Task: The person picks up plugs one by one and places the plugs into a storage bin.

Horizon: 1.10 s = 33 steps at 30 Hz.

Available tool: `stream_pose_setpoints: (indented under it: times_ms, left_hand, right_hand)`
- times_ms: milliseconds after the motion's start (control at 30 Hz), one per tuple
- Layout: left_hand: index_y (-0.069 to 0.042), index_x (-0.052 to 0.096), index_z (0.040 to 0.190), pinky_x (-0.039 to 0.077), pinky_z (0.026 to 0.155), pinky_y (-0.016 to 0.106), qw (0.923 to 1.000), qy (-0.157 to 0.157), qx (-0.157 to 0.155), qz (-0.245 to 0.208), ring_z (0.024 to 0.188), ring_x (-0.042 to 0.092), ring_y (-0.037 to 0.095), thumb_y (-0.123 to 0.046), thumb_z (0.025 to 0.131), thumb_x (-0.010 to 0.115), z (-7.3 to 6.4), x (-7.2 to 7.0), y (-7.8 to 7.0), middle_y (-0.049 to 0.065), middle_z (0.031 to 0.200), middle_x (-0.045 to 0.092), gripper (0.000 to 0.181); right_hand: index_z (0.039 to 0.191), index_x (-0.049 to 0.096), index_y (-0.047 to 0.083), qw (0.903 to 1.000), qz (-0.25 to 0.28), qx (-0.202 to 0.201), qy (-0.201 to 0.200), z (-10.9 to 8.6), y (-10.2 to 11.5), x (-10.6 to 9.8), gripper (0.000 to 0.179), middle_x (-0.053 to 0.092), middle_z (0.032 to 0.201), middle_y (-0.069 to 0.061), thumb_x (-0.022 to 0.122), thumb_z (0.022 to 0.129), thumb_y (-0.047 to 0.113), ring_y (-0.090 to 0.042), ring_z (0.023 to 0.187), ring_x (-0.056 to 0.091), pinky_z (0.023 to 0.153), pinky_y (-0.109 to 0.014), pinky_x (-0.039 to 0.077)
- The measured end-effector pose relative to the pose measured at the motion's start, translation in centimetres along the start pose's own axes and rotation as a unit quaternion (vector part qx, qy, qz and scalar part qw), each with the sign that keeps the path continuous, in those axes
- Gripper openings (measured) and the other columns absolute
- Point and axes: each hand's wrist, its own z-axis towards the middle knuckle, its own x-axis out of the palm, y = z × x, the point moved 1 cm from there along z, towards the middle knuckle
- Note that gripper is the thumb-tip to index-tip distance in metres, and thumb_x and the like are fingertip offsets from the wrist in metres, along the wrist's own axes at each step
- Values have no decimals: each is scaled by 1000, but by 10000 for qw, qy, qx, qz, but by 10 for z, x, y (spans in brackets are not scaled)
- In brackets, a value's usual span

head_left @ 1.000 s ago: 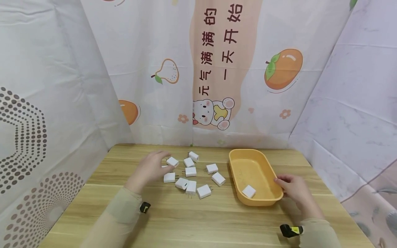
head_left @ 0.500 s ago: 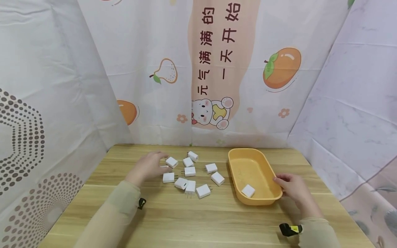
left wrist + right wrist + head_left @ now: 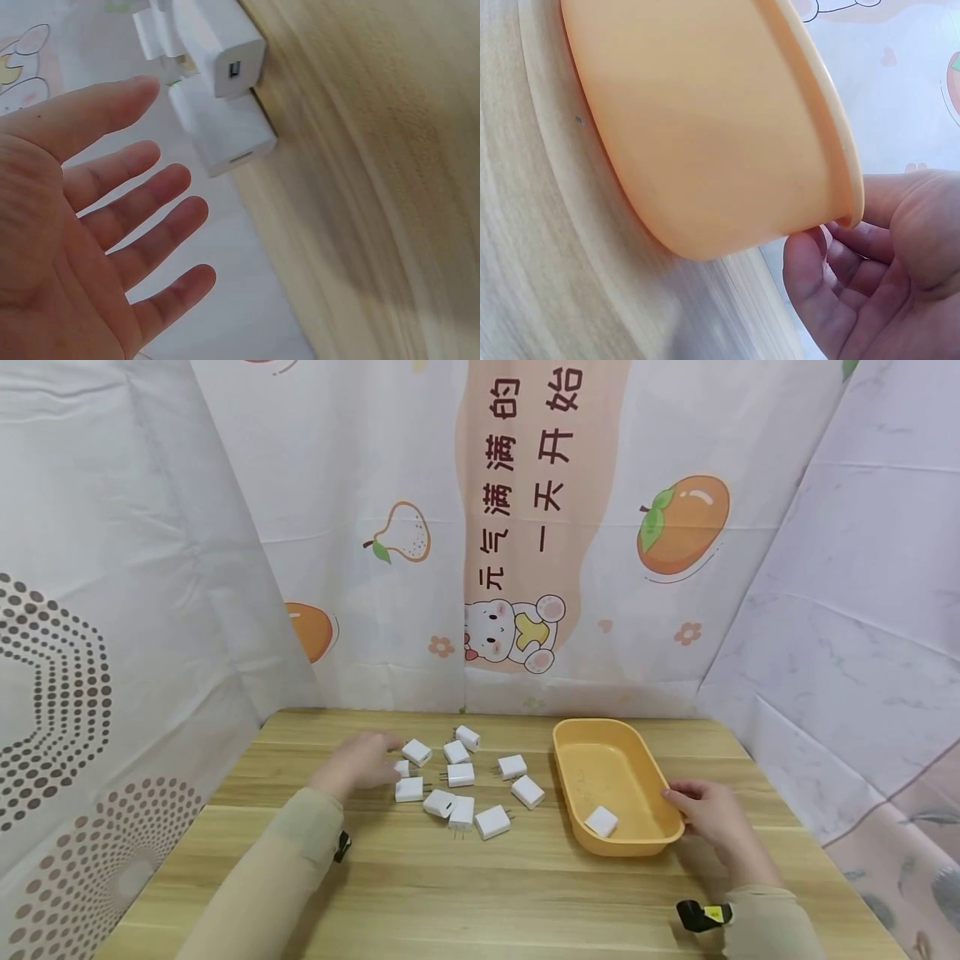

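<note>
My left hand (image 3: pixel 358 762) is beside the left end of a loose group of white plug-in chargers. In the left wrist view its fingers (image 3: pixel 161 236) are spread and relaxed, holding nothing; two chargers, one showing a USB port (image 3: pixel 235 70), lie just past the thumb. One charger (image 3: pixel 402 768) by the fingertips is partly hidden by the hand in the head view, with others (image 3: pixel 417 752) (image 3: pixel 408 789) close by. My right hand (image 3: pixel 712 814) grips the near right rim of an orange plastic tray (image 3: pixel 607 772), thumb and fingers about its edge. A single charger (image 3: pixel 601 822) lies inside the tray.
Several more chargers, such as one (image 3: pixel 492 822) at the front and one (image 3: pixel 528 792) nearest the tray, lie scattered mid-table with metal prongs showing. The wooden table (image 3: pixel 480 893) is bounded by a printed curtain (image 3: pixel 405 635) at the back and cloth at both sides.
My left hand has drawn back slightly to the left, away from the charger by its fingertips, which now shows more. The right hand and tray have stayed put.
</note>
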Motion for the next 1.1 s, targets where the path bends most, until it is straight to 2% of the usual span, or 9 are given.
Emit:
stream_pose_setpoints:
  times_ms: [167,400,567,700,833,1100]
  left_hand:
    - [-6,69,127,47,100,52,9997,165,-168,-69,116,60,30,-10,81,73,4,5,2,11,127,66,47]
    - [-9,74,115,50,88,47,9988,427,-134,193,97,59,22,-4,86,67,12,12,4,6,114,69,30]
    - [-14,74,98,45,71,39,9981,530,-174,250,82,55,22,1,87,62,15,17,6,1,95,65,22]
    - [-15,71,91,41,64,36,9978,571,-226,245,77,54,21,3,87,60,15,19,6,2,91,62,22]
    - [-14,70,88,42,66,37,9980,516,-154,335,78,53,22,2,87,60,16,21,7,3,90,63,19]
    - [-14,73,93,43,71,40,9981,460,-113,401,81,53,22,0,85,65,19,24,9,0,92,64,18]
  right_hand:
    - [131,54,-17,10000,40,53,4,1,0,-1,48,68,109,-22,63,102,20,-21,82,68,66,-37,61]
    - [131,55,-16,10000,-98,3,-19,2,1,-1,48,68,110,-24,64,102,22,-22,82,68,66,-37,61]
    - [130,55,-16,10000,-40,13,7,0,3,-1,47,68,109,-23,64,102,21,-23,83,68,66,-37,61]
    - [129,56,-16,10000,-8,-13,-6,-1,4,0,45,68,109,-23,64,102,19,-23,81,68,65,-37,61]
    - [129,56,-16,10000,-5,-22,-7,-1,3,0,45,68,109,-23,64,102,18,-23,81,68,65,-37,61]
    - [130,56,-16,10000,47,47,-9,0,1,0,45,69,107,-21,64,102,18,-21,81,68,65,-37,61]
